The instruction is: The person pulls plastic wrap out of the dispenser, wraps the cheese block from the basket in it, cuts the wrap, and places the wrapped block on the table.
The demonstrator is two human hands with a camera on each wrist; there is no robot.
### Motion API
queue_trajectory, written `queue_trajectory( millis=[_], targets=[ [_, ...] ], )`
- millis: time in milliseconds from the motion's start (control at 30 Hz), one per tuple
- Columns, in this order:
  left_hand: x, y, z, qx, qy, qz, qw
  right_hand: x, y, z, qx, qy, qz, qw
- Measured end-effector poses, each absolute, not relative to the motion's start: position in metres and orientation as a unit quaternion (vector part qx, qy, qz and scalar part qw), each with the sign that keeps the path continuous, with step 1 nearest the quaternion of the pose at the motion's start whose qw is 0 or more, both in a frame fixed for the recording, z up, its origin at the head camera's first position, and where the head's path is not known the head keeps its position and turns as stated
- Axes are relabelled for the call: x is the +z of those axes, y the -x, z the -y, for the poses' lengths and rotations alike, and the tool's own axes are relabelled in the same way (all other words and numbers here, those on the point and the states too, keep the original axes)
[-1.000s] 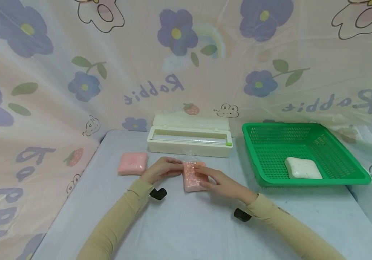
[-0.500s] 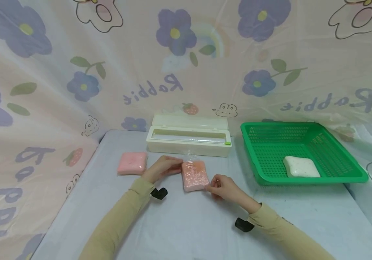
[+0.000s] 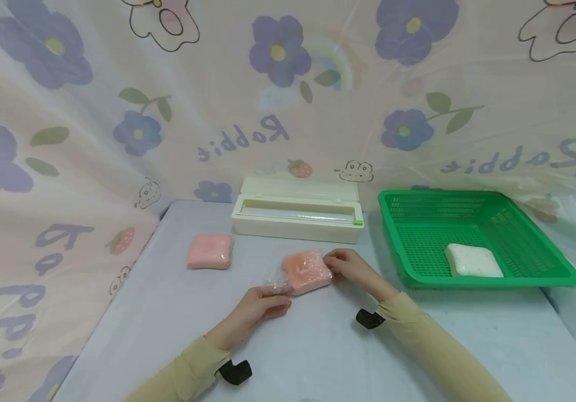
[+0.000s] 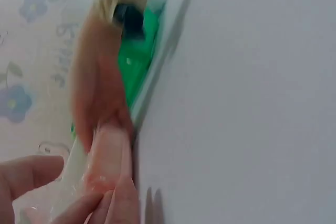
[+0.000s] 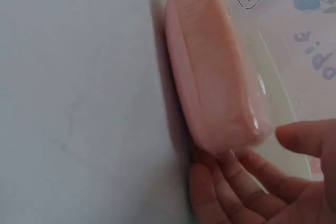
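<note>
A peach-pink bar of soap [image 3: 308, 271] in clear plastic film lies askew in the middle of the table. A loose tail of film [image 3: 276, 279] sticks out from its left side. My left hand [image 3: 250, 312] has its fingers at the near left corner, by that tail; the left wrist view shows one digit held apart from the soap. With fingers and thumb my right hand [image 3: 355, 268] holds the right end; in the right wrist view its fingers [image 5: 231, 182] curl against that end, the thumb close to the corner.
Behind the soap stands a long cream cling film dispenser [image 3: 298, 228], lid up. Another wrapped pink soap [image 3: 210, 251] lies to the left. At right, a green basket [image 3: 489, 281] holds a white soap [image 3: 474, 261]. A printed curtain [image 3: 217, 100] hangs behind the table.
The soap has turned so its film tail, first at the far side, now points left. My left hand has come nearer me; my right hand has moved up to the soap's right end.
</note>
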State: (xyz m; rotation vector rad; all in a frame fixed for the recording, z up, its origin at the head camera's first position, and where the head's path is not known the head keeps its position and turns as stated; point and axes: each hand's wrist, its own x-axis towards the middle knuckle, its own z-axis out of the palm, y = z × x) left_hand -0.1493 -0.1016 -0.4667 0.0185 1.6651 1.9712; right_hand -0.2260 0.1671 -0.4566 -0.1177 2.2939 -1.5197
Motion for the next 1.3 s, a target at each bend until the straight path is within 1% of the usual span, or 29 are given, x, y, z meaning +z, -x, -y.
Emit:
queue_trajectory(
  millis=[133, 200, 267, 367, 433, 467, 533, 600, 700, 767, 867, 1033, 1167, 1300],
  targets=[
    [-0.460, 0.128, 0.097, 0.742, -0.035, -0.582, 0.332, -0.458, 0.233, -0.164, -0.539, 0.054, -0.820, 0.184],
    [-0.450, 0.127, 0.101, 0.738, -0.064, -0.569, 0.359, -0.459, 0.234, -0.164, -0.549, 0.053, -0.814, 0.183],
    [-0.436, 0.133, 0.107, 0.731, -0.099, -0.571, 0.359, -0.457, 0.231, -0.166, -0.556, 0.052, -0.810, 0.178],
    [-0.409, 0.159, 0.117, 0.726, -0.125, -0.601, 0.310, -0.452, 0.223, -0.173, -0.563, 0.031, -0.809, 0.166],
    [-0.397, 0.183, 0.122, 0.722, -0.119, -0.622, 0.277, -0.447, 0.215, -0.179, -0.571, 0.016, -0.803, 0.172],
    [-0.395, 0.196, 0.124, 0.717, -0.112, -0.633, 0.270, -0.445, 0.211, -0.182, -0.577, 0.011, -0.797, 0.177],
    [-0.397, 0.220, 0.126, 0.706, -0.091, -0.649, 0.268, -0.444, 0.203, -0.187, -0.587, 0.012, -0.785, 0.199],
    [-0.406, 0.238, 0.126, 0.692, -0.075, -0.662, 0.278, -0.446, 0.197, -0.189, -0.605, 0.025, -0.763, 0.225],
    [-0.423, 0.253, 0.124, 0.686, -0.057, -0.662, 0.296, -0.450, 0.190, -0.188, -0.625, 0.044, -0.736, 0.256],
    [-0.430, 0.255, 0.122, 0.690, -0.055, -0.654, 0.306, -0.451, 0.188, -0.186, -0.635, 0.049, -0.723, 0.266],
    [-0.438, 0.255, 0.119, 0.702, -0.049, -0.635, 0.319, -0.452, 0.189, -0.183, -0.638, 0.051, -0.723, 0.261],
    [-0.442, 0.245, 0.115, 0.724, -0.017, -0.613, 0.316, -0.450, 0.199, -0.178, -0.632, 0.042, -0.737, 0.235],
    [-0.445, 0.233, 0.113, 0.751, 0.010, -0.585, 0.305, -0.452, 0.209, -0.176, -0.633, 0.033, -0.739, 0.229],
    [-0.450, 0.221, 0.113, 0.770, 0.016, -0.557, 0.310, -0.456, 0.220, -0.174, -0.629, 0.028, -0.744, 0.224]
  ],
)
